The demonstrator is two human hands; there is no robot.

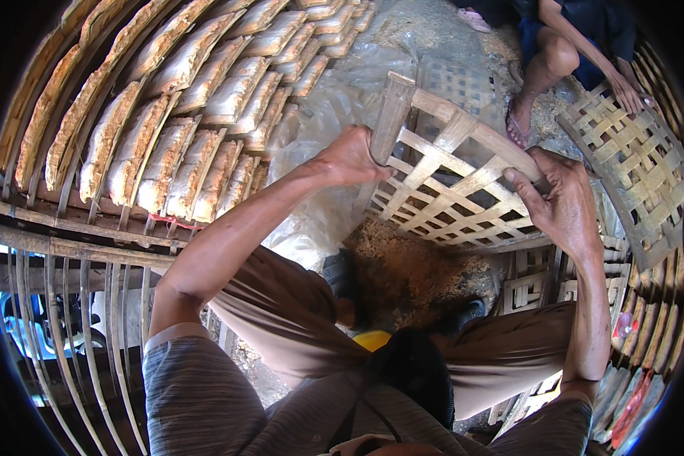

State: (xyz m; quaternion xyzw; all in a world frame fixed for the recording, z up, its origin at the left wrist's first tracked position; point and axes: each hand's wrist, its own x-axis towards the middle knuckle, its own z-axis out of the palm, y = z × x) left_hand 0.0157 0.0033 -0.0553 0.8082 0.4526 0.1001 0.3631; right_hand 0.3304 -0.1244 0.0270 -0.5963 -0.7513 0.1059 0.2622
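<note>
Held tilted in front of me is a woven bamboo tray (457,176) with a wooden rim and open lattice. My left hand (353,156) is closed round its left rim, thumb on the inner side. At the upper right corner my right hand (561,196) grips the rim between thumb and fingers. The lattice appears bare, and crumbs on the floor show below it. Beneath the tray, between my feet, lies a heap of brown crumbs (410,262).
Rows of crusty brown-and-white slabs (171,163) stand on slats at left, beside clear plastic sheeting (304,171). Below them is a bamboo slat fence (68,292). At upper right, a co-worker's hand (627,95) touches another woven tray (631,163). More lattice trays (528,292) stand by my right knee.
</note>
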